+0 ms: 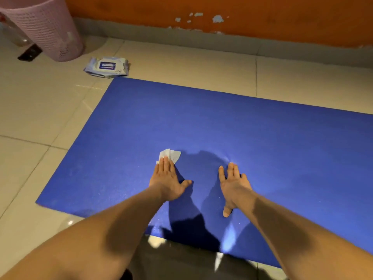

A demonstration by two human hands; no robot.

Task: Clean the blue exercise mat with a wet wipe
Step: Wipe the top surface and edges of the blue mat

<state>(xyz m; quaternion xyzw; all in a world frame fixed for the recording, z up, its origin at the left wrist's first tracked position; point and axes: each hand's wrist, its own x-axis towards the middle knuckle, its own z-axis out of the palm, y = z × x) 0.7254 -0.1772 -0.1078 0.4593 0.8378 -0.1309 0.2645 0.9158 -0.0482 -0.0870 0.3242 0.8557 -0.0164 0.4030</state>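
1. The left hand lies flat, fingers straight and close together, pressing a white wipe onto the blue mat. Nothing is gripped; the wipe is only pinned down. Part of it pokes out beyond the fingertips, somewhat crumpled.
2. The right hand sits near it on the bare mat, palm down, fingers spread, holding nothing. From where I stand it looks like a brace. The mat puckers a little at its fingertips, so I'd lean straight down on it rather than shove forward.
3. The step in hand seems to be wiping the stretch ahead of the left hand. I'd smooth the wipe out first, so that more of it lies under the palm and fingers. Bunched as it is, it would clean only a narrow stripe.
4. Overlapping strokes would serve best, out from the body and back, then shifting sideways. Even pressure matters, or the wipe may roll up under the fingers.
5. Most of the mat runs off to the right of the right hand, and some lies out to the left of the left hand. By my reckoning a good deal is yet to be covered. The bracing hand should move along too, and not settle on a damp patch.
6. Should the wipe dry out or get grubby, the pack of wipes lies on the tiled floor. It is well beyond the left hand, just off the mat's far corner and near a pink basket.
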